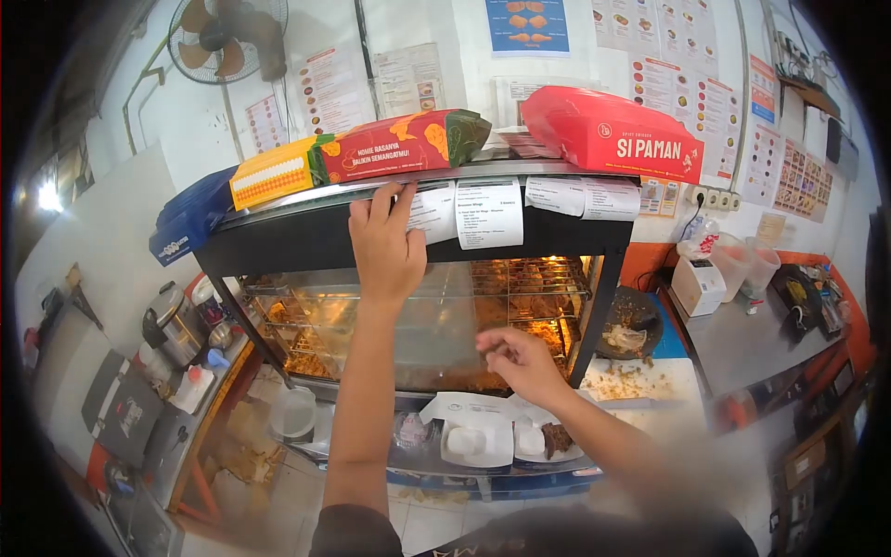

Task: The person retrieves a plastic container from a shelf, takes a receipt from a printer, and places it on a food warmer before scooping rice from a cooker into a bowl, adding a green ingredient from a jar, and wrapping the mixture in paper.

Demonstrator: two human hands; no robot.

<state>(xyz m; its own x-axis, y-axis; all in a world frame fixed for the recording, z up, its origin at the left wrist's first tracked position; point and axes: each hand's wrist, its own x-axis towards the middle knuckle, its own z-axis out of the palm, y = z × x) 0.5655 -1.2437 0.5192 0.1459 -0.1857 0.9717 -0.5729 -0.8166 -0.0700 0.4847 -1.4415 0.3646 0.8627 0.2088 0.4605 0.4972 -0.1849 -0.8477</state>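
Note:
My left hand (385, 246) is raised to the top front edge of a black food warmer (306, 252). Its fingers are bent over the edge at a printed receipt (432, 213), whose left side they cover. Two more slips hang to the right, a long receipt (489, 215) and a wider receipt (583, 198). My right hand (522, 360) is before the warmer's glass (408, 320), fingers loosely curled and apart, with nothing visible in them. Below it are an open white paper box (475, 446) with a white lump of food and another box (529, 440) with white and dark brown food.
On the warmer stand a red box (613, 135), a dark red box (399, 148), a yellow box (269, 181) and a blue box (190, 213). Fried food sits on lit wire racks (529, 288) inside. At right are a mortar (631, 325) and a knife (626, 404) on a crumb-strewn board.

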